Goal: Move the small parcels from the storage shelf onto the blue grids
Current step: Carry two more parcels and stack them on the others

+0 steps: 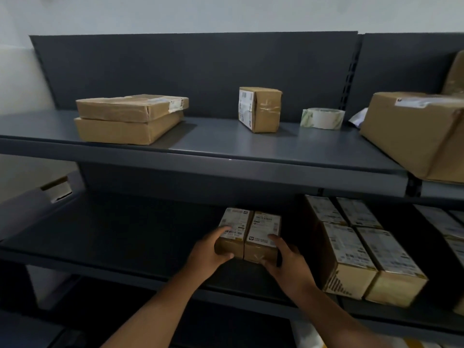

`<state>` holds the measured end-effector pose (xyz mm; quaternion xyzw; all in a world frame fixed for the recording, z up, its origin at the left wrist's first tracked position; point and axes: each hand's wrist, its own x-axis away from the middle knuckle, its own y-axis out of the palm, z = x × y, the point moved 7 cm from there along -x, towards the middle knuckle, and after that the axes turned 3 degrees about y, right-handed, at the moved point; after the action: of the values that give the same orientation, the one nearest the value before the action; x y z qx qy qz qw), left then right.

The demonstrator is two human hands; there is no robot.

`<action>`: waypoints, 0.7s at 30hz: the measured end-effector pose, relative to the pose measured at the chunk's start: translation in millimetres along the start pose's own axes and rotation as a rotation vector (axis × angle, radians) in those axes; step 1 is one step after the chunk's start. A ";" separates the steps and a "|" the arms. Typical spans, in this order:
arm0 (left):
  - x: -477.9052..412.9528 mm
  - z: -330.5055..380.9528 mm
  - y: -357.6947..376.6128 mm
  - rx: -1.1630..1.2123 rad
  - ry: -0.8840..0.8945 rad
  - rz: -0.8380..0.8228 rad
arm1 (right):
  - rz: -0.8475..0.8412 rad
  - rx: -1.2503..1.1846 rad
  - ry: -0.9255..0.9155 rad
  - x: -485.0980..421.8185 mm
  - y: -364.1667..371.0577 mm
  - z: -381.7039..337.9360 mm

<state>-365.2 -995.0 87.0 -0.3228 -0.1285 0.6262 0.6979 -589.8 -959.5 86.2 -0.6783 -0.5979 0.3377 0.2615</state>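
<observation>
Two small brown parcels with white labels sit side by side on the lower shelf (113, 237) of the dark grey storage rack. My left hand (209, 252) wraps the left parcel (234, 227) from its left side, fingers over the top. My right hand (286, 259) grips the right parcel (263, 229) at its right front corner. The two parcels press against each other between my hands. No blue grids are in view.
Several more small labelled parcels (359, 244) are stacked to the right on the same shelf. The upper shelf (213, 144) carries two flat stacked boxes (128, 119), one small upright parcel (259, 109), a tape roll (322, 118) and a large box (416, 131) at right.
</observation>
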 end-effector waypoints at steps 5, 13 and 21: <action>6.7 -2.5 -8.0 -0.059 0.022 0.123 | 0.024 -0.057 -0.032 -1.1 3.9 -1.1; 46.1 -8.5 -67.7 0.031 0.068 0.339 | 0.045 -0.071 -0.161 5.0 21.1 -56.3; 140.7 -36.5 -178.9 0.000 -0.083 0.598 | -0.062 -0.227 -0.420 33.7 72.5 -179.2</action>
<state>-176.7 -872.2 137.1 -0.3206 -0.0563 0.8167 0.4765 -403.7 -928.1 140.1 -0.5995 -0.6939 0.3938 0.0636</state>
